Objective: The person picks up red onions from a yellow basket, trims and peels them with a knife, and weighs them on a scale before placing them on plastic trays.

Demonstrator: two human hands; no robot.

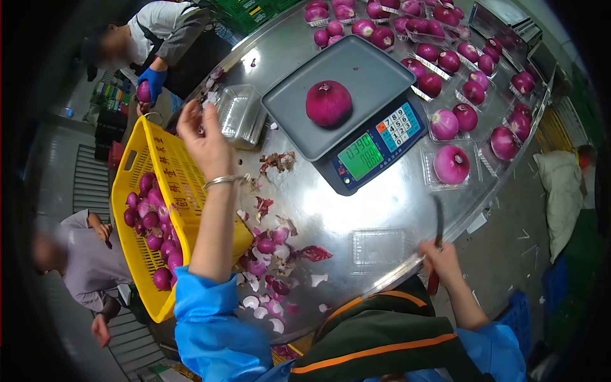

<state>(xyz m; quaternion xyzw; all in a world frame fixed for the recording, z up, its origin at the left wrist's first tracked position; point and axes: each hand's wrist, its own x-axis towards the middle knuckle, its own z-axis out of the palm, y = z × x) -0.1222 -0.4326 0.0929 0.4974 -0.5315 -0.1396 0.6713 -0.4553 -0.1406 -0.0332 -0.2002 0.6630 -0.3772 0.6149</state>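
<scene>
My left hand (205, 141), a bangle at its wrist, is raised between the yellow crate (159, 191) and a stack of clear trays (240, 116); its fingers are apart and hold nothing. My right hand (440, 261), at the table's near edge, is closed round a knife (438, 223) with a dark curved blade. One large red onion (328, 103) rests on the grey pan of the scale (286, 83), whose green display is lit. Near my right hand lies a flat clear tray (379, 247). Another tray to the right holds one onion (451, 165).
Onion skins (261, 312) and small onions litter the metal table (318, 223) at left. Many trays of onions (429, 84) stand at the back right. The yellow crate holds small onions (149, 220). A person (172, 32) with a blue glove holds an onion; another person (95, 254) is at left.
</scene>
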